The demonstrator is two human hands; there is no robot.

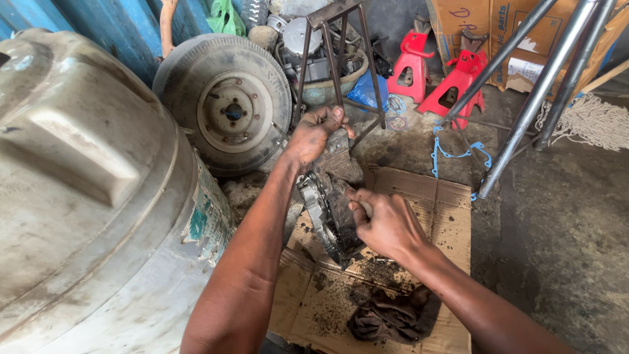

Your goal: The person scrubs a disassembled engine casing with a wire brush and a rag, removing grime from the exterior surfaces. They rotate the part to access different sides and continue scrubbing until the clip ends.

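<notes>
My left hand [316, 133] grips the top edge of a dirty metal engine cover [325, 210] and holds it upright on its edge over a sheet of cardboard [440, 216]. My right hand [383, 223] is closed around a small tool, mostly hidden in the fist, and presses against the cover's grimy inner face. Dark scraped dirt lies on the cardboard below the cover. A dark crumpled rag [393, 314] lies on the cardboard near me.
A big dirty plastic tank [85, 183] fills the left. A tyre on a wheel [226, 105] leans behind. A metal stand [337, 59], two red jack stands [452, 82], slanting steel pipes [537, 92], a blue gasket [458, 154] and a mop head [590, 121] surround the concrete floor.
</notes>
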